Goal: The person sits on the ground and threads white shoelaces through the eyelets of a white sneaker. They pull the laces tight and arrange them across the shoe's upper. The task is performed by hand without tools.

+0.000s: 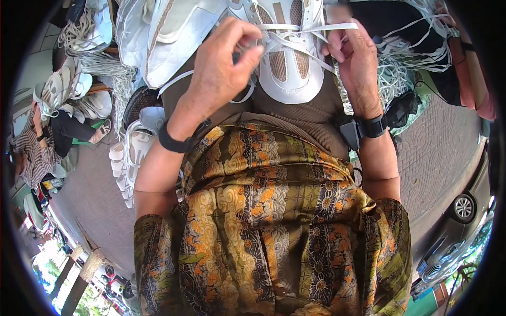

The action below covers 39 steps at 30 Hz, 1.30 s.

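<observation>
A white shoe upper with beige mesh panels lies toe toward me across my lap. White flat shoelaces criss-cross its front. On its right side, my right hand grips a lace between thumb and fingers, the strand stretched across the shoe. My left hand is at the upper's left edge, its thumb and fingers curled toward each other beside the crossed laces. What its fingertips hold is hidden. A loose lace loops below that hand and trails leftward behind the wrist.
More white shoe uppers are stacked at upper left. Bundles of white laces hang at the right. Strapped white pieces lie by my left forearm. Another person sits at far left among shoe parts. A parked car stands at lower right.
</observation>
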Tool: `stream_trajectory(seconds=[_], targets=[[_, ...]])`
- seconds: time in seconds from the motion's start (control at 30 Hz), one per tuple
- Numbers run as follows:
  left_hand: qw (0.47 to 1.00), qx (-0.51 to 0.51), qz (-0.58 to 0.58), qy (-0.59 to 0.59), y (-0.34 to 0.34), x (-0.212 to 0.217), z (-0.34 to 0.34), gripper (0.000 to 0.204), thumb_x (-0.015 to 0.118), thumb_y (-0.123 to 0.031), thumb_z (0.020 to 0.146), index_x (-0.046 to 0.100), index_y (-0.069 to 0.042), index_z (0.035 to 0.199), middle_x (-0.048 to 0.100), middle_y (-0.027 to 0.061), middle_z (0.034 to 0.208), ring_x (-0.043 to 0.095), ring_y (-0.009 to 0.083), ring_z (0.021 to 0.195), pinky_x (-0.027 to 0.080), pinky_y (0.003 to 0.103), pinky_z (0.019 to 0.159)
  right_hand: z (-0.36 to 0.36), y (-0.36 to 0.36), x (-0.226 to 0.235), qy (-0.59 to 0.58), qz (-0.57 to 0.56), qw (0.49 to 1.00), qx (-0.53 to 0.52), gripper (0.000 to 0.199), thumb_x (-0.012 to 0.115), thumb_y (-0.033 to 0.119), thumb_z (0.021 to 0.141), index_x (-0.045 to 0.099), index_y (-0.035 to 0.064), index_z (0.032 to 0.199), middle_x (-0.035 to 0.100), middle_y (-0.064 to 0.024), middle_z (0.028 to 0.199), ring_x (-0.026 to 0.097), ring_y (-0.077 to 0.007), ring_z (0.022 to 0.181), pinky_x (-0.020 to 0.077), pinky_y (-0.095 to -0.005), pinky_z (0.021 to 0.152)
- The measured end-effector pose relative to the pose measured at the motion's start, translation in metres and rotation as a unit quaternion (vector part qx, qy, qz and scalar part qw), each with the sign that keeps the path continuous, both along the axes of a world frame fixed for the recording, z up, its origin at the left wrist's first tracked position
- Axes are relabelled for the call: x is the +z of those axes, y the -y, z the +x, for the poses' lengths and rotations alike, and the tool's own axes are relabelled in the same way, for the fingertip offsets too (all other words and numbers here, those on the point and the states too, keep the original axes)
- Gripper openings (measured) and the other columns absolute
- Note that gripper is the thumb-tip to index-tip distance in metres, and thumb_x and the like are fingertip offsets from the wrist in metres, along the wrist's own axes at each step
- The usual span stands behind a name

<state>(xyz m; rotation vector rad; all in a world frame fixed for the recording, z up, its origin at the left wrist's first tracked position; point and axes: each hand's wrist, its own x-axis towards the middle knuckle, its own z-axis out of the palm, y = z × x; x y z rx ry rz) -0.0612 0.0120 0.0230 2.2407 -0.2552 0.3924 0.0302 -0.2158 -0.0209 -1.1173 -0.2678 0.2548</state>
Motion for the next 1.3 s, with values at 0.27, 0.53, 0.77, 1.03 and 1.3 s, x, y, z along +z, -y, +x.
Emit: stream_trajectory(seconds=[0.27, 0.53, 0.77, 1.03, 1.3], targets=[[0.993, 0.041, 0.082, 0.069, 0.006, -0.018, 0.002, 0.012, 0.067, -0.004, 0.079, 0.056, -0.004, 0.085, 0.059, 0.0058, 0.078, 0.06, 0.0206, 0.07, 0.049, 0.032, 0.064, -0.02, 0.013, 0.033, 0.086, -0.098, 0.991, -0.032, 0.013, 0.06, 0.012, 0.093, 0.065, 0.0011, 0.099, 0.058, 0.0026, 0.072, 0.049, -0.0044, 0.064, 0.0432, -0.0207, 0.063], [0.994, 0.099, -0.045, -0.032, 0.004, 0.008, 0.035, 0.005, 0.057, 0.0, 0.088, 0.053, -0.002, 0.089, 0.052, 0.0069, 0.065, 0.056, 0.0095, 0.066, 0.044, 0.026, 0.06, -0.024, 0.018, 0.027, 0.156, -0.284, 0.946, -0.003, 0.016, 0.06, 0.019, 0.097, 0.067, 0.0047, 0.099, 0.057, 0.0045, 0.072, 0.041, -0.0017, 0.061, 0.0317, -0.0178, 0.054], [0.986, 0.109, 0.009, 0.129, 0.0, -0.003, 0.026, 0.013, 0.056, 0.004, 0.084, 0.056, 0.0, 0.096, 0.057, 0.0146, 0.081, 0.058, 0.0257, 0.07, 0.046, 0.033, 0.064, -0.016, 0.013, 0.016, 0.161, -0.267, 0.95, -0.037, 0.02, 0.058, 0.02, 0.098, 0.069, 0.0034, 0.1, 0.058, 0.0044, 0.074, 0.044, -0.0023, 0.064, 0.0349, -0.0179, 0.057], [0.996, 0.063, -0.066, 0.024, -0.01, 0.004, 0.02, 0.02, 0.057, 0.006, 0.082, 0.06, 0.002, 0.101, 0.055, 0.0128, 0.084, 0.054, 0.026, 0.069, 0.044, 0.03, 0.063, 0.01, -0.008, 0.008, 0.158, -0.173, 0.967, -0.101, 0.029, 0.054, 0.027, 0.1, 0.069, 0.0014, 0.103, 0.062, -0.0003, 0.076, 0.05, -0.0055, 0.065, 0.0413, -0.0208, 0.061], [0.999, -0.01, 0.039, -0.034, -0.004, 0.016, 0.037, 0.012, 0.065, -0.005, 0.079, 0.061, 0.002, 0.089, 0.054, 0.0101, 0.079, 0.056, 0.0176, 0.067, 0.044, 0.03, 0.06, 0.021, -0.009, -0.008, 0.018, -0.049, 0.998, -0.024, 0.037, 0.047, 0.031, 0.103, 0.066, -0.0012, 0.103, 0.064, -0.0028, 0.079, 0.057, -0.0092, 0.069, 0.0467, -0.0238, 0.064]])
